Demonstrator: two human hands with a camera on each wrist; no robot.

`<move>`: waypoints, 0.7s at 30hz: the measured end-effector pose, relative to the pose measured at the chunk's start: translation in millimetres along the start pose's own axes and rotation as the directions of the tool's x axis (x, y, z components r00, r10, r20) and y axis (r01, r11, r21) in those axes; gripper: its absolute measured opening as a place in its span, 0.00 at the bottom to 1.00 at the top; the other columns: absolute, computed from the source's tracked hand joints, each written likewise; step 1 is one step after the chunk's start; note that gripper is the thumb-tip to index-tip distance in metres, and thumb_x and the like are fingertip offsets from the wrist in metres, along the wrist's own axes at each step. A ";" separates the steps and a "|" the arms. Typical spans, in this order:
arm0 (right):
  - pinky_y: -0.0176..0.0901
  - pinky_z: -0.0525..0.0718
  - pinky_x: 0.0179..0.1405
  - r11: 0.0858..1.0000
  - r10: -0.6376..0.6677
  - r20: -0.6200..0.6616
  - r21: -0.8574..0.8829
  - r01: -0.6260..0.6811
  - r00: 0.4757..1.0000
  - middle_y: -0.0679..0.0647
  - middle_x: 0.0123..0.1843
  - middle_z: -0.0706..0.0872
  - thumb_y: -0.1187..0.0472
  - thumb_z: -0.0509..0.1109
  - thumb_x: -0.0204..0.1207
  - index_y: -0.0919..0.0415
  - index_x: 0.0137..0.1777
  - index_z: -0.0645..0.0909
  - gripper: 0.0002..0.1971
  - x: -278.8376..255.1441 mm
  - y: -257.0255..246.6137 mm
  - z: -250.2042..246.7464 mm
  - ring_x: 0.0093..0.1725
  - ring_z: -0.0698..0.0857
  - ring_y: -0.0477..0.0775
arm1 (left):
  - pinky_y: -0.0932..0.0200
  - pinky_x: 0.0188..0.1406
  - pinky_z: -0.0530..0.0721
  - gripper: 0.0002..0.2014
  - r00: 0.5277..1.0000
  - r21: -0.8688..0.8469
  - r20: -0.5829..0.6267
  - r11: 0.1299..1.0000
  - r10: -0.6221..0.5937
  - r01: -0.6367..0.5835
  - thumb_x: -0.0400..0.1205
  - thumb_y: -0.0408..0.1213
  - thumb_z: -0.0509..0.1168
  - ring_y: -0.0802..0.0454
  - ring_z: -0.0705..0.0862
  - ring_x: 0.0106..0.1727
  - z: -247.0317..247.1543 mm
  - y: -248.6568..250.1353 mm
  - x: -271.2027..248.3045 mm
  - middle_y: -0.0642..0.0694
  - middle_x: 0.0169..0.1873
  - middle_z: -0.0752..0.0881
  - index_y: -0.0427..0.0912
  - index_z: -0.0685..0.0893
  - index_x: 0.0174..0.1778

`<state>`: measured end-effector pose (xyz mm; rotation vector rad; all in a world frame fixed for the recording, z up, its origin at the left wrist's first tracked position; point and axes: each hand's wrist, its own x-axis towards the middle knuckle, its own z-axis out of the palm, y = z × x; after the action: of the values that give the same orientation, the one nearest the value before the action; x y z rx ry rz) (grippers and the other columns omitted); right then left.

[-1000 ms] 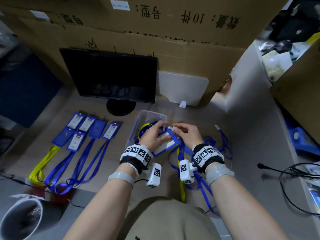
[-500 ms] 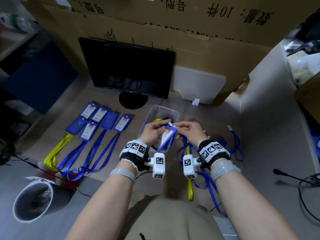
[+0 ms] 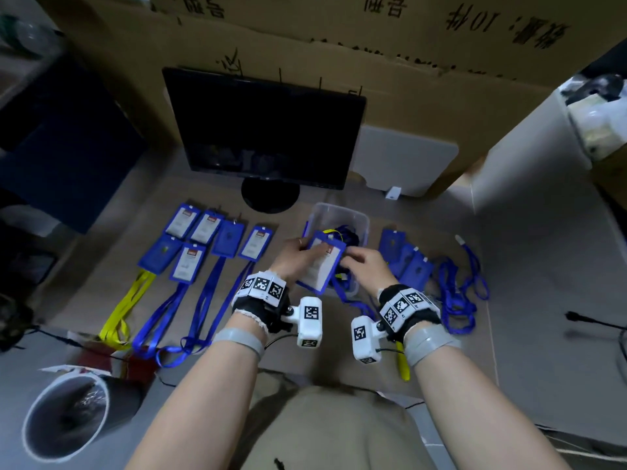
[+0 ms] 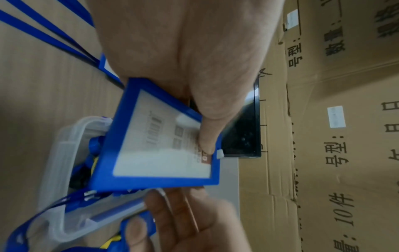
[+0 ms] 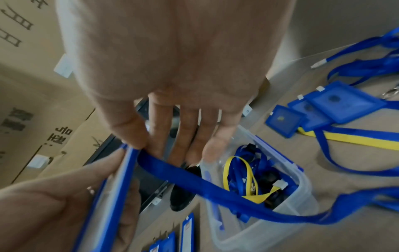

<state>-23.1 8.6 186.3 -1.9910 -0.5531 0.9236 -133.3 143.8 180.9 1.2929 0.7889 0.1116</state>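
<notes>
A blue badge holder (image 3: 321,266) with a white printed card in it is held over the near end of a clear plastic box (image 3: 359,218). My left hand (image 3: 305,252) grips its left edge, and in the left wrist view the thumb (image 4: 207,136) presses on the card inside the holder (image 4: 151,153). My right hand (image 3: 363,266) is at the holder's right edge. In the right wrist view my right hand (image 5: 144,138) pinches a blue lanyard (image 5: 194,180) between thumb and forefinger where it meets the holder; the other fingers are straight. The box (image 5: 302,191) holds tangled blue and yellow lanyards.
Several finished badges with lanyards (image 3: 210,245) lie in rows at the left. Blue holders (image 3: 407,259) and loose blue lanyards (image 3: 461,293) lie to the right. Behind stand a black monitor (image 3: 264,130), a white panel (image 3: 403,161) and cardboard boxes (image 3: 339,45). A round bin (image 3: 64,415) sits near left.
The holder has turned so that its card faces up at me, with the left thumb now on the card. Both hands stayed together over the box while my head view shifted.
</notes>
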 end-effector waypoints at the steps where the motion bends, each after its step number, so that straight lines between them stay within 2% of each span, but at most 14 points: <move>1: 0.48 0.81 0.48 0.998 0.033 0.049 0.058 -0.035 0.998 0.54 0.40 0.88 0.65 0.69 0.79 0.62 0.47 0.88 0.06 -2.8 -5.8 8.5 0.45 0.84 0.55 | 0.47 0.51 0.87 0.14 0.999 0.001 -0.038 1.000 0.009 -0.009 0.77 0.46 0.73 0.41 0.90 0.46 -7.2 -1.2 -1.0 0.40 0.44 0.92 0.38 0.89 0.50; 2: 0.49 0.78 0.42 0.995 0.053 0.101 0.075 -0.060 0.993 0.56 0.36 0.85 0.63 0.70 0.78 0.65 0.44 0.87 0.07 -4.4 -10.4 16.7 0.40 0.81 0.57 | 0.51 0.47 0.85 0.10 0.997 0.001 -0.075 1.000 0.020 -0.020 0.79 0.43 0.72 0.44 0.89 0.43 -14.6 -3.2 -1.7 0.42 0.41 0.91 0.40 0.88 0.46; 4: 0.43 0.74 0.33 0.998 0.059 0.201 0.010 -0.063 0.978 0.58 0.31 0.82 0.58 0.74 0.77 0.67 0.40 0.85 0.11 -8.0 -20.3 32.7 0.32 0.77 0.54 | 0.50 0.47 0.83 0.07 0.991 0.005 -0.130 0.999 0.033 -0.033 0.82 0.42 0.69 0.45 0.87 0.41 -30.9 -9.5 -3.2 0.43 0.40 0.90 0.44 0.86 0.42; 6: 0.38 0.74 0.26 0.998 0.061 0.238 -0.011 -0.060 0.969 0.59 0.30 0.81 0.58 0.74 0.78 0.68 0.42 0.85 0.11 -6.6 -29.5 48.6 0.26 0.77 0.50 | 0.45 0.55 0.84 0.11 0.988 -0.001 -0.151 1.000 0.010 -0.010 0.82 0.47 0.66 0.43 0.89 0.50 -48.4 -17.8 -6.8 0.42 0.48 0.90 0.44 0.86 0.51; 8: 0.41 0.76 0.28 1.000 0.024 0.226 0.009 -0.026 0.974 0.62 0.31 0.83 0.59 0.73 0.79 0.71 0.45 0.85 0.12 0.6 -36.7 68.4 0.25 0.79 0.51 | 0.44 0.64 0.83 0.24 0.980 -0.025 -0.192 0.999 -0.044 0.040 0.81 0.54 0.66 0.43 0.87 0.59 -69.4 -24.2 -14.5 0.42 0.59 0.88 0.40 0.81 0.66; 10: 0.44 0.78 0.30 0.998 0.015 0.200 0.054 -0.026 0.980 0.63 0.31 0.84 0.62 0.72 0.79 0.69 0.47 0.84 0.08 10.5 -43.3 89.4 0.25 0.81 0.52 | 0.44 0.66 0.82 0.28 0.980 -0.157 -0.185 0.986 -0.077 0.048 0.83 0.56 0.64 0.43 0.86 0.61 -87.9 -32.1 -24.1 0.39 0.61 0.87 0.36 0.78 0.70; 11: 0.42 0.79 0.28 0.996 0.019 0.210 0.086 -0.038 0.977 0.62 0.29 0.84 0.63 0.72 0.79 0.68 0.49 0.83 0.06 16.4 -47.8 106.0 0.24 0.82 0.51 | 0.47 0.63 0.84 0.27 0.983 -0.243 -0.167 0.969 -0.081 0.039 0.84 0.55 0.62 0.44 0.88 0.57 -100.8 -37.3 -33.5 0.39 0.58 0.88 0.35 0.79 0.68; 12: 0.39 0.79 0.25 0.993 0.025 0.201 0.111 -0.048 0.979 0.61 0.28 0.85 0.65 0.71 0.80 0.67 0.51 0.82 0.05 21.8 -48.7 116.3 0.22 0.83 0.49 | 0.51 0.56 0.87 0.25 0.988 -0.285 -0.127 0.957 -0.084 0.044 0.85 0.54 0.60 0.45 0.90 0.51 -107.8 -41.0 -41.7 0.40 0.50 0.91 0.35 0.81 0.64; 13: 0.37 0.79 0.23 0.990 0.029 0.192 0.134 -0.055 0.981 0.59 0.28 0.85 0.65 0.70 0.80 0.66 0.53 0.80 0.05 23.7 -51.8 122.9 0.21 0.84 0.49 | 0.55 0.48 0.88 0.22 0.992 -0.275 -0.093 0.960 -0.091 0.062 0.87 0.52 0.59 0.48 0.90 0.41 -110.4 -43.0 -50.5 0.43 0.38 0.91 0.36 0.83 0.59; 14: 0.37 0.79 0.21 0.986 0.035 0.212 0.151 -0.068 0.977 0.58 0.29 0.85 0.66 0.69 0.81 0.66 0.53 0.80 0.05 28.9 -53.5 137.0 0.21 0.85 0.49 | 0.59 0.40 0.86 0.19 0.991 -0.270 -0.092 0.960 -0.099 0.071 0.87 0.50 0.58 0.50 0.87 0.32 -119.4 -49.5 -59.8 0.47 0.27 0.87 0.37 0.83 0.53; 15: 0.36 0.79 0.19 0.983 0.042 0.246 0.162 -0.084 0.968 0.59 0.31 0.84 0.66 0.67 0.82 0.65 0.51 0.79 0.02 34.9 -53.8 153.4 0.21 0.86 0.49 | 0.60 0.33 0.84 0.16 0.988 -0.278 -0.105 0.958 -0.110 0.077 0.88 0.47 0.58 0.51 0.82 0.25 -129.4 -56.8 -68.8 0.49 0.21 0.81 0.37 0.82 0.49; 18: 0.37 0.80 0.20 0.977 0.107 0.248 0.152 -0.147 0.963 0.59 0.38 0.85 0.64 0.64 0.84 0.59 0.45 0.75 0.05 51.7 -47.5 202.6 0.21 0.87 0.48 | 0.62 0.22 0.76 0.15 0.969 -0.291 -0.172 0.949 -0.176 0.121 0.90 0.41 0.55 0.55 0.69 0.15 -165.0 -85.2 -88.9 0.51 0.16 0.71 0.35 0.80 0.46; 19: 0.38 0.80 0.20 0.977 0.136 0.235 0.129 -0.170 0.962 0.59 0.40 0.85 0.62 0.63 0.84 0.60 0.47 0.75 0.04 56.5 -43.5 217.1 0.21 0.87 0.49 | 0.63 0.19 0.73 0.15 0.952 -0.259 -0.215 0.953 -0.219 0.160 0.90 0.39 0.54 0.58 0.67 0.14 -176.2 -94.6 -94.9 0.53 0.15 0.70 0.36 0.80 0.45; 21: 0.37 0.78 0.15 0.976 0.182 0.205 0.082 -0.202 0.962 0.60 0.38 0.86 0.60 0.61 0.85 0.64 0.53 0.76 0.07 66.5 -31.6 244.5 0.19 0.86 0.50 | 0.66 0.15 0.68 0.14 0.905 -0.190 -0.314 0.953 -0.285 0.234 0.89 0.36 0.56 0.60 0.66 0.13 -196.5 -111.4 -106.3 0.54 0.13 0.70 0.36 0.81 0.41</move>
<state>-172.3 195.7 96.8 -1.8966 -0.4153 1.2541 -364.0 217.1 119.7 1.0270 1.2208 0.1778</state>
